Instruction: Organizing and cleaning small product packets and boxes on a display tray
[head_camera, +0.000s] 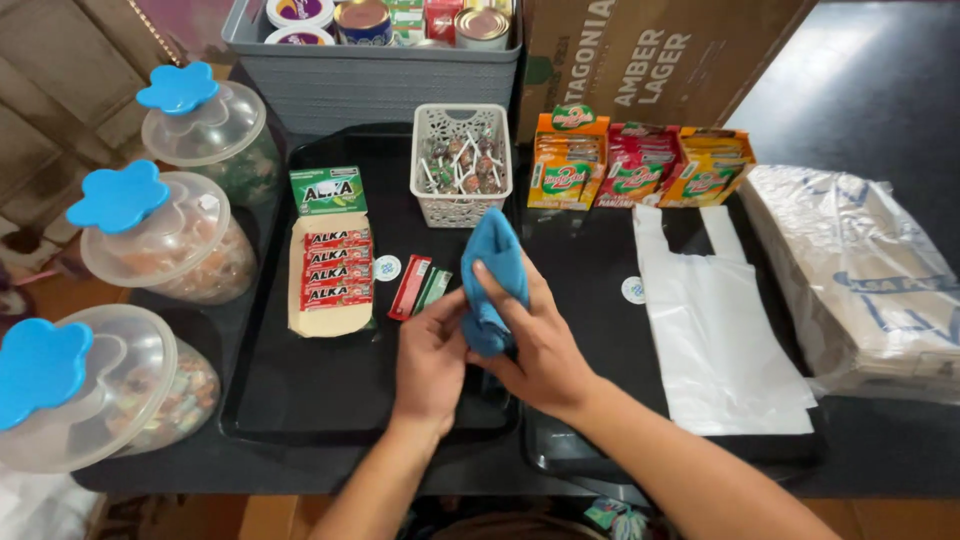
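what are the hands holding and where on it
Both hands hold a blue cloth over the black tray. The left hand grips its bunched lower end; the right hand wraps its middle, fingers across the front.

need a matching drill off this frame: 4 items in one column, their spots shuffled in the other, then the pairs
Things:
1. blue cloth
2. white mesh basket
3. white plastic bag
4. three lidded jars

Places:
A. flat on the right tray
B. along the left edge of the counter
C. held between left hand and right hand
D. at the back of the left tray, holding lollipops

Pairs: 1-C, 2-D, 3-A, 4-B
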